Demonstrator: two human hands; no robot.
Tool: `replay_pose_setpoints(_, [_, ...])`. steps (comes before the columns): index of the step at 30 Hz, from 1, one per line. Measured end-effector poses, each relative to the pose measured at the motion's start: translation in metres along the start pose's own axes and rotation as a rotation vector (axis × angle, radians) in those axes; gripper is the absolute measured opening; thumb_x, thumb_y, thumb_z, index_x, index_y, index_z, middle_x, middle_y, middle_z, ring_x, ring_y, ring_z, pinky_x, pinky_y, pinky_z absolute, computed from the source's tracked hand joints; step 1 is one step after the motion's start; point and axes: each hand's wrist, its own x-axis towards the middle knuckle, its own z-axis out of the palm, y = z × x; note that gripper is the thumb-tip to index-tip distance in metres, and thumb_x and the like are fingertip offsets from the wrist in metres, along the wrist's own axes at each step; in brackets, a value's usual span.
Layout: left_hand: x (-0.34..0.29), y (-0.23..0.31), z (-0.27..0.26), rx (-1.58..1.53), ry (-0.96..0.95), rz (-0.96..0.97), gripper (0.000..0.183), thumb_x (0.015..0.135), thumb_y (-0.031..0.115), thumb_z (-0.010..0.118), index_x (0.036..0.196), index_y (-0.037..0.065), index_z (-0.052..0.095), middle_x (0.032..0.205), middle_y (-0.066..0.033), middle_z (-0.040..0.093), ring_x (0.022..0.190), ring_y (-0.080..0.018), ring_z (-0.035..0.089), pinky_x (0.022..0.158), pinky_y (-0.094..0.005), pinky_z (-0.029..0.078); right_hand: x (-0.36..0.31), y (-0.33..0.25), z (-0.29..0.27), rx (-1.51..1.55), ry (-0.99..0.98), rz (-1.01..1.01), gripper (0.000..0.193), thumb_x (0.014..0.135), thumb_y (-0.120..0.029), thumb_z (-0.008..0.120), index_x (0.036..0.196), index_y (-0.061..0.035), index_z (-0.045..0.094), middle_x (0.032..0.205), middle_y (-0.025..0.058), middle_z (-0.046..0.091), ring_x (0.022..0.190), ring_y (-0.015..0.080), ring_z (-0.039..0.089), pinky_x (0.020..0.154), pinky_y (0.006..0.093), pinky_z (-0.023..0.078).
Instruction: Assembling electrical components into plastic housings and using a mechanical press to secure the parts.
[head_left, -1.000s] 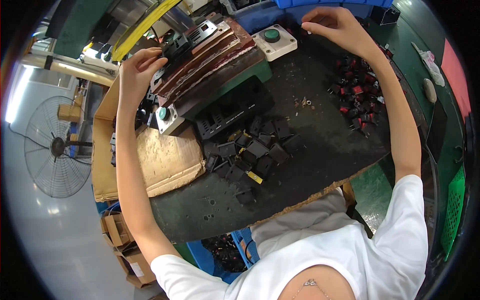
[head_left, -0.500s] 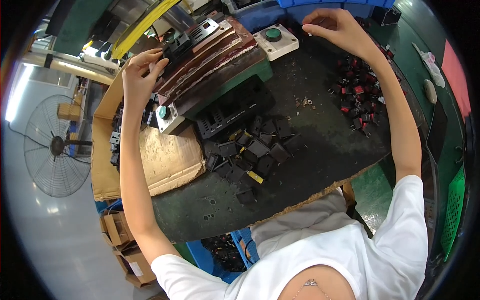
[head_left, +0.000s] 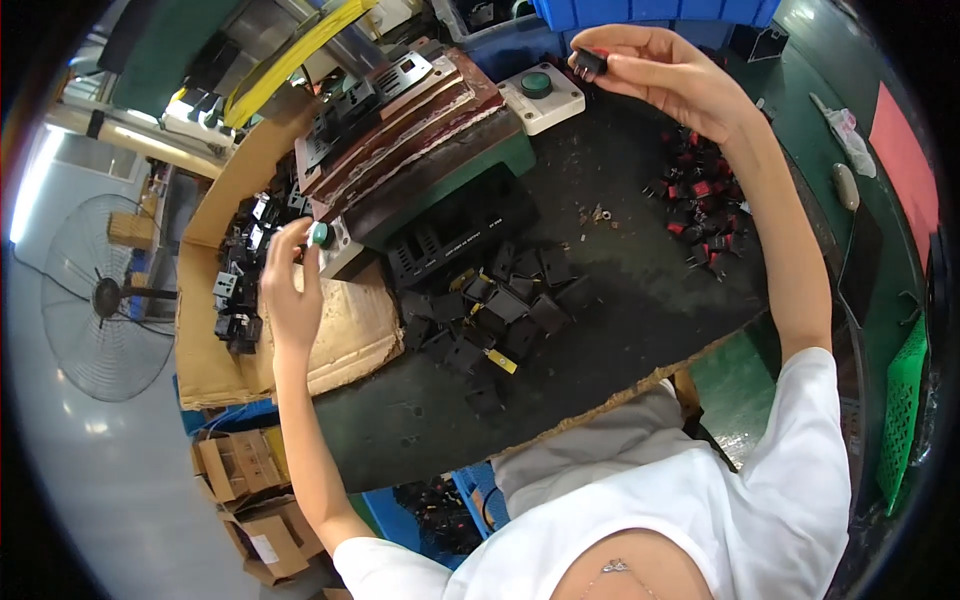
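My right hand, raised at the far right, pinches a small black and red rocker switch with metal prongs showing. My left hand is at the left green push button; its fingers are curved and apart around the button's edge, and I cannot tell whether they press it. Between the hands stands a layered red-brown fixture with a black panel and a silver-faced part on top. A second green push button sits on a white box beside the fixture.
Red and black switches lie in a heap at right. Several black plastic parts and a long black panel rest on the dark table. A cardboard box with black parts stands left, blue bins behind.
My left hand has left the panel on the fixture and come down to the left green button. My right hand has moved slightly left, and the switch in it now shows.
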Motion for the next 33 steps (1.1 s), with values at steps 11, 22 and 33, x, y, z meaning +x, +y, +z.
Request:
replay_pose_setpoints(11, [-0.023, -0.003, 0.009, 0.103, 0.092, 0.124, 0.025, 0.084, 0.003, 0.055, 0.109, 0.001, 0.054, 0.115, -0.0135, 0.058, 0.108, -0.0332, 0.053, 0.090, -0.0389, 0.043, 0.032, -0.029, 0.093, -0.730, -0.073, -0.323, 0.024, 0.082, -0.004, 0.066, 0.105, -0.0017, 0.062, 0.095, 0.0031, 0.063, 0.089, 0.0113, 0.062, 0.082, 0.0246, 0.050])
replay_pose_setpoints(22, [-0.035, -0.002, 0.016, 0.127, 0.053, 0.120, 0.037, 0.080, 0.003, 0.056, 0.116, 0.000, 0.047, 0.125, -0.0149, 0.051, 0.114, -0.0326, 0.048, 0.093, -0.0401, 0.042, 0.116, -0.018, 0.109, -1.114, -0.094, -0.559, 0.026, 0.081, -0.004, 0.065, 0.107, -0.0006, 0.061, 0.099, 0.0089, 0.064, 0.091, 0.0184, 0.065, 0.082, 0.0297, 0.053])
replay_pose_setpoints(33, [-0.041, -0.003, 0.022, 0.150, 0.075, 0.137, 0.039, 0.079, 0.004, 0.058, 0.117, 0.002, 0.047, 0.129, -0.0140, 0.047, 0.118, -0.0326, 0.045, 0.095, -0.0410, 0.040, 0.148, 0.003, 0.086, -1.061, -0.174, -0.243, 0.027, 0.086, -0.021, 0.064, 0.107, -0.0045, 0.064, 0.100, 0.0060, 0.067, 0.089, 0.0125, 0.062, 0.083, 0.0285, 0.048])
